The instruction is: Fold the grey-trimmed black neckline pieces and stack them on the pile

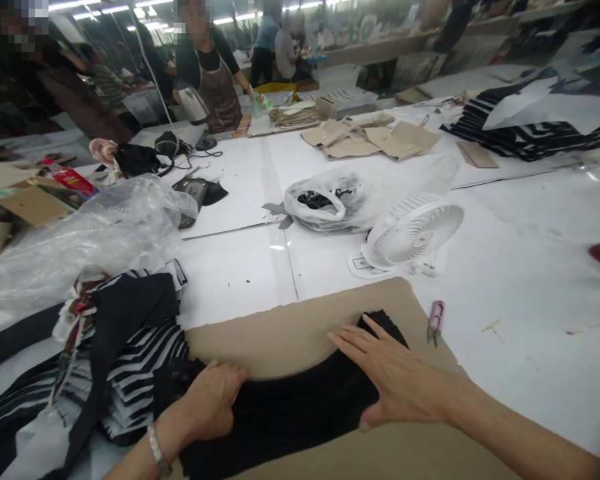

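A curved piece of black fabric [295,413] lies on a sheet of brown cardboard [265,333] in front of me. My left hand [213,397] has its fingers curled down on the fabric's left end, gripping its upper edge. My right hand [395,373] rests flat on the right end with fingers spread and thumb apart. Pink-handled thread snips [435,323] lie on the right part of the cardboard. Left of my left hand is a pile of black and white layered fabric pieces [135,373].
Beyond the cardboard stand a tilted white fan [415,233] and a clear plastic bag [350,200] with black bits inside. Crumpled clear plastic [95,233] covers the left. Beige pieces [370,139] and a striped stack [525,123] lie farther back. An aproned person [215,80] stands across the table.
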`<state>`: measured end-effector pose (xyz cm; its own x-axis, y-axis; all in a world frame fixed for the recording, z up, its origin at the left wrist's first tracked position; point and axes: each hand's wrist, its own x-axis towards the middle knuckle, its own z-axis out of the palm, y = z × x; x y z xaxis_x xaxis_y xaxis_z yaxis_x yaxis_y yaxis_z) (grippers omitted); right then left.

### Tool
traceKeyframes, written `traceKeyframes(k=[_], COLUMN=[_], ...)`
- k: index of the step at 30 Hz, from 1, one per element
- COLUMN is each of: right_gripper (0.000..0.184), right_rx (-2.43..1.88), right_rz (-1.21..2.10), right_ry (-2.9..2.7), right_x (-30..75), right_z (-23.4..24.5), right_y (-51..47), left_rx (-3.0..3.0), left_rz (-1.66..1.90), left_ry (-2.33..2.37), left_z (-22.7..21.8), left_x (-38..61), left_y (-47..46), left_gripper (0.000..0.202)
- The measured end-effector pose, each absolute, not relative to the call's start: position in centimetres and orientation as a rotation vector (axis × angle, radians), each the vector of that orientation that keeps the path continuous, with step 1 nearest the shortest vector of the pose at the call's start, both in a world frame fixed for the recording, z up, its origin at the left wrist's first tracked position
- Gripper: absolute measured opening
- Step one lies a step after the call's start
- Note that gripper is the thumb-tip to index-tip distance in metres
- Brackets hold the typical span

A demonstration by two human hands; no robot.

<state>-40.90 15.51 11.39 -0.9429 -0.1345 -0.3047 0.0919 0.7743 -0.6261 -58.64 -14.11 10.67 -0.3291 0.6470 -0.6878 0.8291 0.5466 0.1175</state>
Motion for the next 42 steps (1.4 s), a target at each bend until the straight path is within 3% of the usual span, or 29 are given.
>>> traceKeyframes(k=[8, 12, 15, 17, 24, 35, 42], right_gripper=[0.088, 0.07, 0.049, 0.045, 0.047, 0.08, 0.084], right_rx=[-0.082, -0.005, 0.072, 0.088, 0.115, 0.005, -0.156], right_rz=[-0.759, -0.713, -0.62, -0.525, -0.402, -0.226, -0.127], right_ry=[2.632, 2.595, 2.547, 2.55, 2.565, 2.512, 2.555], right_x=[-43.3, -46.0, -50.1, -53.6, -63.7, -67.1, -65.9], right_z=[5.9, 6.9, 8.8, 9.7, 9.5, 8.3, 9.1], right_y=[15.6, 15.7, 16.1, 16.7, 18.7, 21.0, 20.9], left_rx=[1.303, 1.371, 1.397, 1.388, 1.326, 1.285, 1.355], left_rz=[-0.424, -0.458, -0.483, -0.507, -0.56, -0.519, -0.406], left_ry=[2.146, 2.144, 2.142, 2.155, 2.232, 2.394, 2.467], left_z=[12.6, 12.6, 12.0, 11.5, 10.2, 8.0, 9.7], left_x=[-60.7, -63.5, -66.7, -69.1, -76.2, -79.3, -74.6], left_y=[-11.6, -10.1, -9.3, -8.8, -7.4, -6.6, -6.8], left_gripper=[0.035, 0.03, 0.034, 0.039, 0.044, 0.054, 0.093])
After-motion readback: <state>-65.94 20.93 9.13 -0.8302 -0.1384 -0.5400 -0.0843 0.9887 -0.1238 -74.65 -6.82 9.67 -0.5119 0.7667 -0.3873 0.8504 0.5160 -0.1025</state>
